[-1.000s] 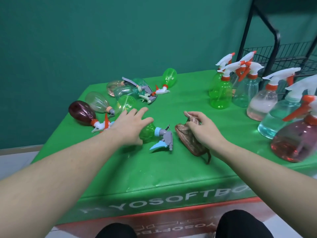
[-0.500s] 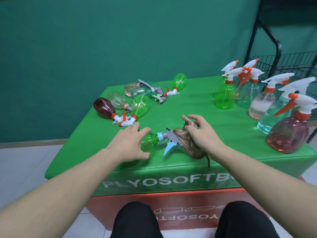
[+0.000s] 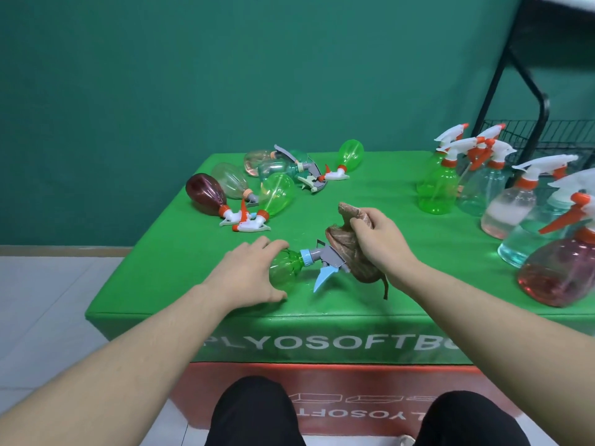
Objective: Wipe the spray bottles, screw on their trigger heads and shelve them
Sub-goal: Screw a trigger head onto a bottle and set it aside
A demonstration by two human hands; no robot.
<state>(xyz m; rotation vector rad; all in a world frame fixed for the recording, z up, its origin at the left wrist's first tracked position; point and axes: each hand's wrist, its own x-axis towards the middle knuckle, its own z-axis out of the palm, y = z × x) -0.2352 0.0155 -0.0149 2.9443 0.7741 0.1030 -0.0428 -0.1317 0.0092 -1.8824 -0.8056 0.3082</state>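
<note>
A green spray bottle [image 3: 285, 270] with a grey head and a blue trigger [image 3: 325, 275] lies on its side near the front edge of the green table [image 3: 180, 268]. My left hand [image 3: 248, 273] grips its body from the left. To its right, my right hand [image 3: 378, 241] holds a crumpled brown cloth [image 3: 346, 249] just above the table, touching the bottle's grey head. Several other bottles [image 3: 273, 194] lie on their sides at the back left, trigger heads attached.
Several upright spray bottles [image 3: 438, 185] in green, clear, pale blue and red stand along the table's right side. A black wire shelf rack [image 3: 547, 136] rises behind them at the far right. My knees sit below the table's front edge.
My left hand has pulled the green bottle toward the front edge and closed round it. My right hand lifted the brown cloth and brought it against the bottle's head. The view drew back.
</note>
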